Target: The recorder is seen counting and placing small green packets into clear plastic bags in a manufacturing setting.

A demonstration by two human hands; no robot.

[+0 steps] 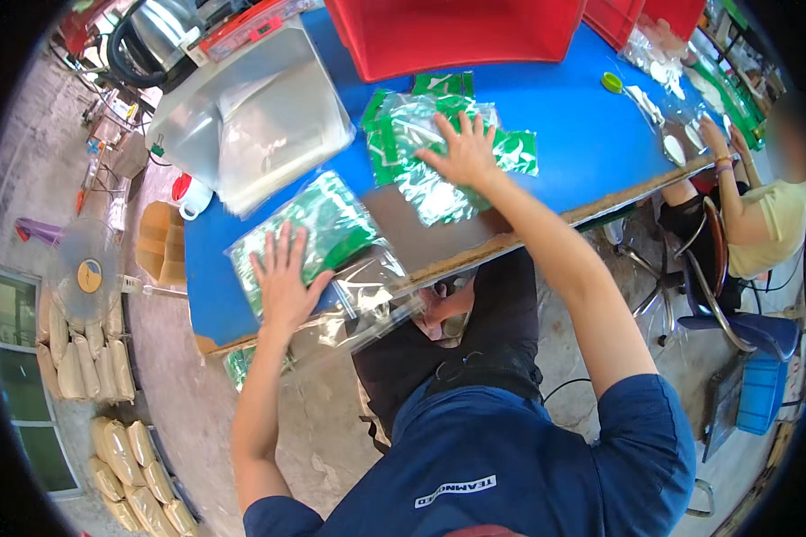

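Green-and-clear rectangular plastic bags (338, 201) sat in two kinda messy bunches on the blue-covered worktop (582, 116), left hand (284, 279) and right hand (468, 159) just splayed flat, one on each.

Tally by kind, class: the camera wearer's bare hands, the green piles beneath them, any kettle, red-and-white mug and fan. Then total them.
Left hand and right hand: 2
Left green pile and right green pile: 2
Kettle: 1
Mug: 1
Fan: 1
Total: 7
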